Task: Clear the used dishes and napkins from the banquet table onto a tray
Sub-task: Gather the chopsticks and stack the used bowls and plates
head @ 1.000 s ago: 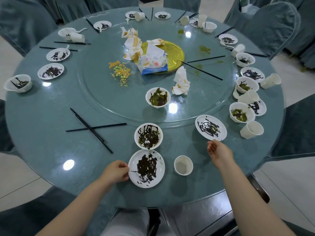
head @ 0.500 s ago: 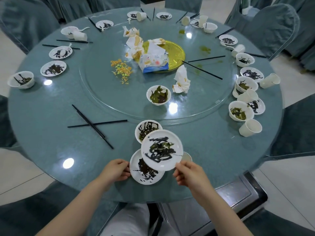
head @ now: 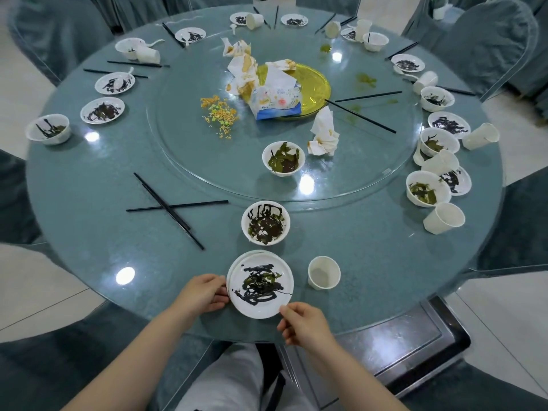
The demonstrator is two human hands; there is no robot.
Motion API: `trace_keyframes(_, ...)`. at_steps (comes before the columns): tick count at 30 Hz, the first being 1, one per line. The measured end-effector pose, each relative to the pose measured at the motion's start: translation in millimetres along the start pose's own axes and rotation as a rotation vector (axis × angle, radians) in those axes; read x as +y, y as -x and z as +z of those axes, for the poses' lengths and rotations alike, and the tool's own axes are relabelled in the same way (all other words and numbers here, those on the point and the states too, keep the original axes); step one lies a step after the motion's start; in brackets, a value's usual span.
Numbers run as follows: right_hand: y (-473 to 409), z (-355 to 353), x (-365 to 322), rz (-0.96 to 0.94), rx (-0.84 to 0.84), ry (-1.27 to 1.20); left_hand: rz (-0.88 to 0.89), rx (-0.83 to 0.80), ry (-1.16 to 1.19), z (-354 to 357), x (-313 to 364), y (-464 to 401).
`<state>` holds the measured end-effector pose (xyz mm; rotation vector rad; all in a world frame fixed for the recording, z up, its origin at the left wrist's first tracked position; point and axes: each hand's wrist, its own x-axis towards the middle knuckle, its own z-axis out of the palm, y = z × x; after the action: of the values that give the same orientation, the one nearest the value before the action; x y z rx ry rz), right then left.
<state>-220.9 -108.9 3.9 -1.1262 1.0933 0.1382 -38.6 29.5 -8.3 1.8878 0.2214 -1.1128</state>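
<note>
You are barely begun: two stacked plates [head: 260, 284] sit at the near table edge, your left hand [head: 201, 293] curled against their rim, your right hand [head: 302, 323] pinching it, while bowls, cups, chopsticks and napkins [head: 323, 134] remain uncleared.

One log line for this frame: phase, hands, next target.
phase: second plate stacked on first | left hand: holds plate stack rim | right hand: pinches near rim | next, likely: bowl

Round teal glass-topped table [head: 89, 203]: glossy, reflective. White sauce-smeared plates [head: 261, 284]: smooth, glazed-looking. Crumpled white napkin [head: 323, 134]: matt paper. Black chopsticks [head: 166, 203]: smooth.
</note>
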Motion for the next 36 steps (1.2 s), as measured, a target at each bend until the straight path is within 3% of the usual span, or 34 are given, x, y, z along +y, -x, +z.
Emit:
trace_keyframes(8,-22.1,5.3,2.9,-0.037,0.113,0.259,0.163,0.066,-0.28,-1.2,-12.1,-5.8)
trace_keyframes(15,-21.7,-5.0,6.9,-0.048,0.085,0.263,0.416,0.262,-0.611,-1.9,3.3,2.9)
trace_keyframes(25,-18.5,-80.6,13.8,-0.061,0.26,0.173,0.639,-0.167,-0.585,67.9,38.3,17.3)
trace_keyframes(32,-37.4,-139.2,-14.0,-0.185,0.486,0.242,0.899,-0.237,-0.789,116.4,58.9,18.1)
trace_keyframes(36,-48.3,-178.9,-42.7,-0.271,0.636,0.282,0.905,-0.299,-0.905,132.6,66.0,18.6)
